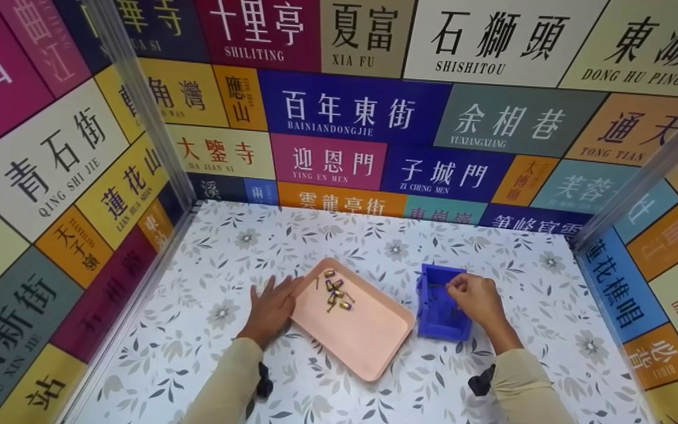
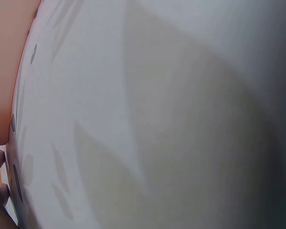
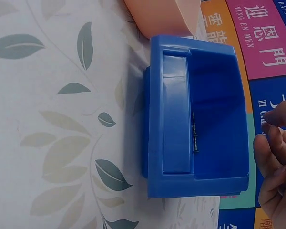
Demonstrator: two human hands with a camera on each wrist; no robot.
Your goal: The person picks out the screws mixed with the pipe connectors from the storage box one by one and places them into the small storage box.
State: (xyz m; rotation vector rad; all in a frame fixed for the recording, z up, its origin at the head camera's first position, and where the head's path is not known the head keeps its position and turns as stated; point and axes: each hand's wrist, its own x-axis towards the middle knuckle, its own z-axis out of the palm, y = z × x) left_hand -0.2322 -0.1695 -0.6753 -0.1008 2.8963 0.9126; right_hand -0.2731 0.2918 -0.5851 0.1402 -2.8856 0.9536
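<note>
My left hand (image 1: 269, 311) lies with fingers extended at the left edge of a pink tray (image 1: 368, 347); its fingertips show at the corner of the left wrist view. In the tray's upper part is a cluster of small brass-coloured pieces (image 1: 336, 288) with thin shanks. To the right stands a blue plastic bin (image 1: 442, 333) holding a few dark screws (image 3: 195, 136). My right hand (image 1: 477, 297) is over the bin's right side, thumb and fingertips pinched together, with a thin dark screw (image 1: 436, 286) at their tips. In the right wrist view these fingers appear curled beyond the bin.
The table (image 1: 221, 247) has a white covering printed with leaves and flowers. Panels with coloured signs (image 1: 351, 106) rise at the back and both sides. The bin stands close to the tray's right corner.
</note>
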